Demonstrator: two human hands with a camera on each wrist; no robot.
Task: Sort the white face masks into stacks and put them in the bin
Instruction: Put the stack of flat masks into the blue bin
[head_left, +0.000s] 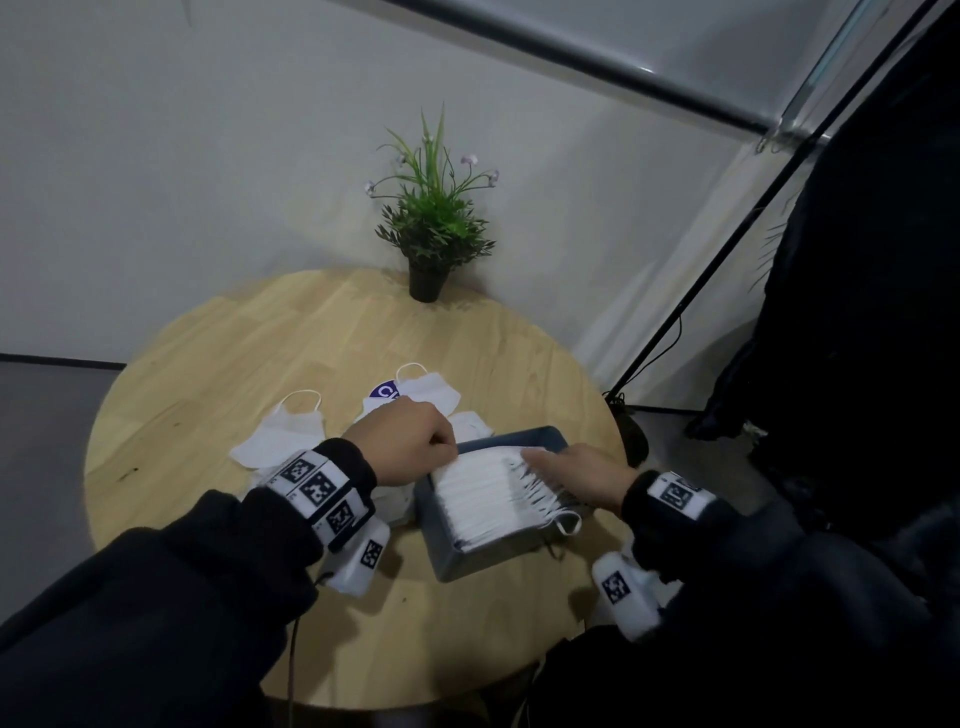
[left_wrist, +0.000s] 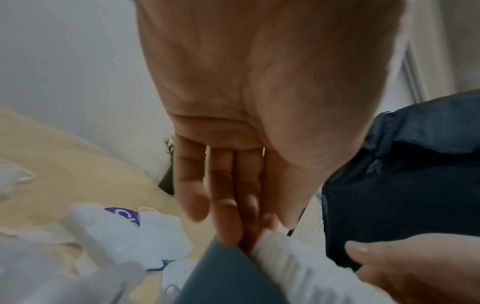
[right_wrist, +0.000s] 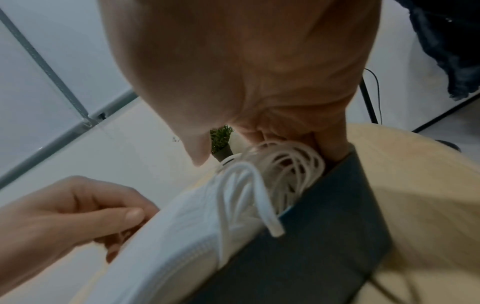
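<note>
A grey-blue bin sits on the round wooden table at the near right. A thick stack of white face masks stands on edge inside it. My left hand is at the stack's far-left corner, with thumb and fingers closing on the stack's end beside the bin wall. My right hand lies on the stack's right side, its fingers pressing the bunched ear loops against the bin wall and its thumb free. Loose masks lie to the left.
Another loose mask and a purple-labelled packet lie behind my left hand. A potted plant stands at the table's far edge by the wall. A black stand and cable and dark hanging fabric are to the right.
</note>
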